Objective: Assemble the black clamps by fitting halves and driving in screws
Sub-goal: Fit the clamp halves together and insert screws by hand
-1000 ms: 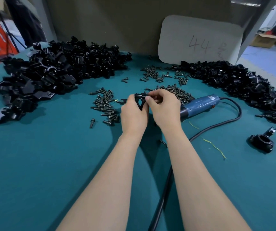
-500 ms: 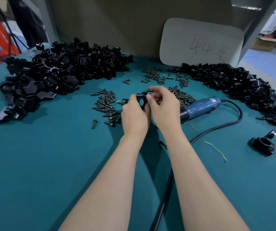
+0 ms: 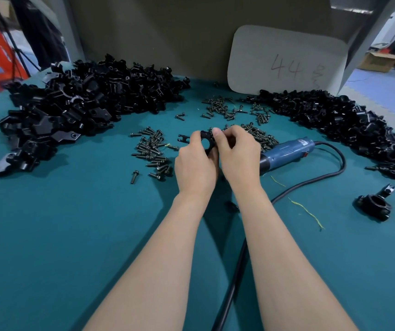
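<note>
Our left hand (image 3: 195, 167) and right hand (image 3: 238, 158) stay curled round black clamp (image 3: 206, 143), held among loose screws (image 3: 152, 151). Little changed: right fingertips (image 3: 216, 134) still pinch top edge, likely seating screw. Electric screwdriver (image 3: 287, 151) lies untouched.

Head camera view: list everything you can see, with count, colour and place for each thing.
held clamp: one, black, between both hands, mid-table
left pile of clamp parts: many, black, far left
right pile of clamp parts: many, black, far right
screws: many, dark, loose heaps around the hands
power screwdriver: one, blue, lying right of the hands
cable: one, black, loops from the screwdriver toward the viewer
loose clamp: one, black, right side, apart from the pile
card: one, pale, marked 44, at the back
threads: two, yellow-green, beside the cable
table: one, teal
left hand: grips the held clamp
right hand: pinches the clamp's top
</note>
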